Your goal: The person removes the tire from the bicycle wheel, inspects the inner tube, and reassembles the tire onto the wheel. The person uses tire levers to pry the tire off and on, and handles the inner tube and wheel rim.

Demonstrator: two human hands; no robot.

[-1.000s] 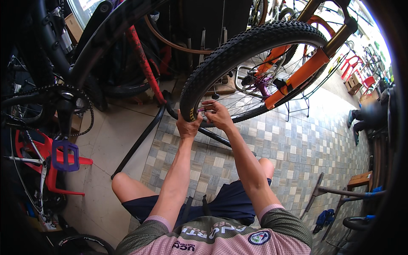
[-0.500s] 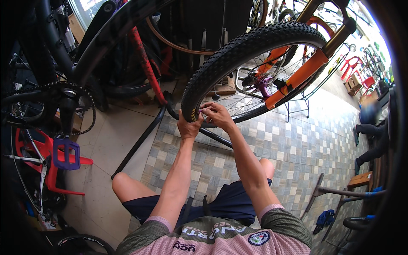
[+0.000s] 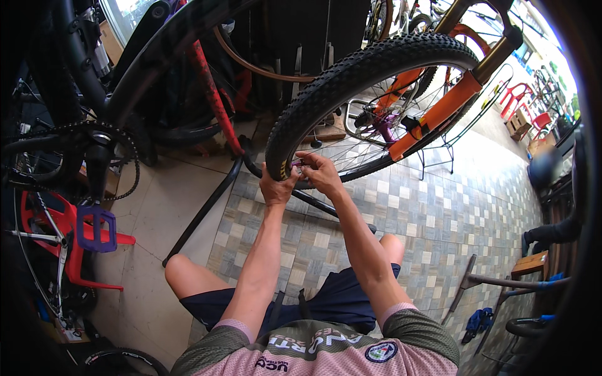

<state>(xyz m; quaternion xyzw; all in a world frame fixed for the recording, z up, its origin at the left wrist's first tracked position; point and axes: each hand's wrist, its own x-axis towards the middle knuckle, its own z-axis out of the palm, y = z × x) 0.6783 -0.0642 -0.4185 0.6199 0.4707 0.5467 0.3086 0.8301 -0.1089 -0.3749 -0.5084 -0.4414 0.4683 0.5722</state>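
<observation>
Bicycle wheel (image 3: pixel 298 113): in front of the person, upper middle of my view, tilted, its near edge at both hands.
Knobby tyre: black, seated around the rim wherever I can see it; its pressure I cannot tell.
Purple hub (image 3: pixel 385 127): at the wheel's middle, beside the orange fork leg (image 3: pixel 444 109); I judge the wheel already mounted.
Small purple piece (image 3: pixel 297 165): at the rim's inner side, between the hands; too small for me to identify.
Progress: I judge the handwork at this piece unfinished, as both hands are on that spot; how much is left I cannot tell.
Left hand (image 3: pixel 279 188): closed around the tyre's near edge, thumb on the inner side, fingers mostly hidden from me.
Right hand (image 3: pixel 321 174): partly curled, thumb and index finger at the purple piece; whether they pinch it I cannot tell.
Red stand post (image 3: pixel 214 103): left of the wheel, black foot below.
Checkered floor (image 3: pixel 433 216): beneath the wheel and the person's knees.
</observation>
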